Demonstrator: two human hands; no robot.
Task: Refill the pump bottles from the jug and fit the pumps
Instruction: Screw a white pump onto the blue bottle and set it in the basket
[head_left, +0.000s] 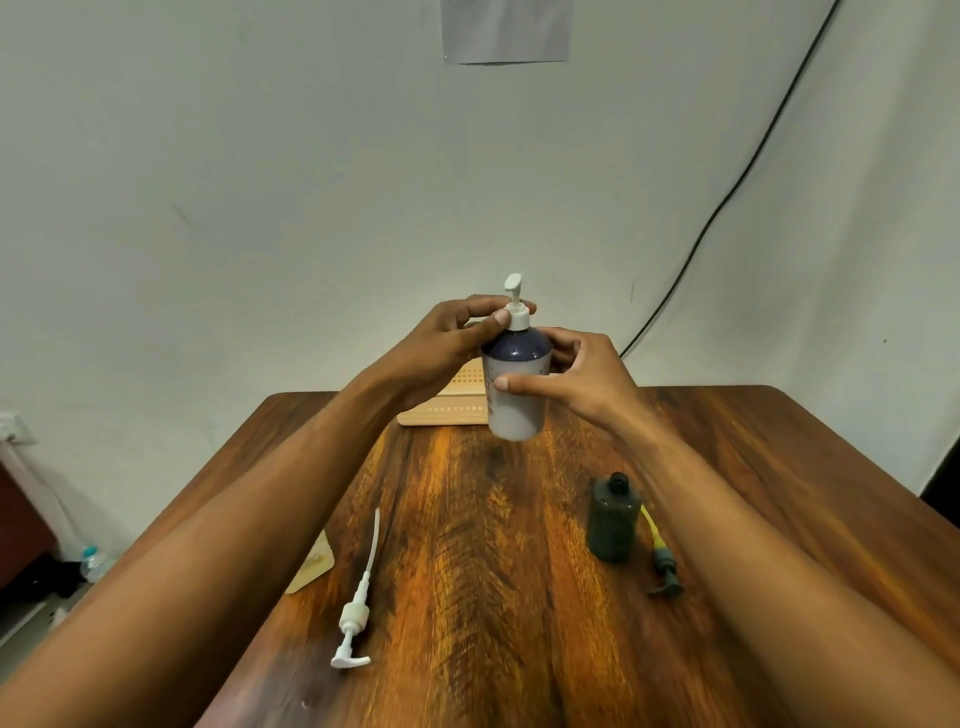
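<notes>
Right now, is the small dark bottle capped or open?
Open: the dark bottle stands bare-necked, its pump lying beside it.

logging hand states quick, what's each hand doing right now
Left hand: pinches the collar of the white pump on the bottle.
Right hand: grips the bottle's body.

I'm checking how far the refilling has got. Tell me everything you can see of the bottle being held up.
The pump bottle is held roughly upright above the wooden table, clear of it. It looks like plastic, with a dark blue shoulder and a pale body; any print is too blurred to read. A white pump sits in its neck, head raised. The left hand pinches the pump collar; the right hand grips the body, thumb across its front.
</notes>
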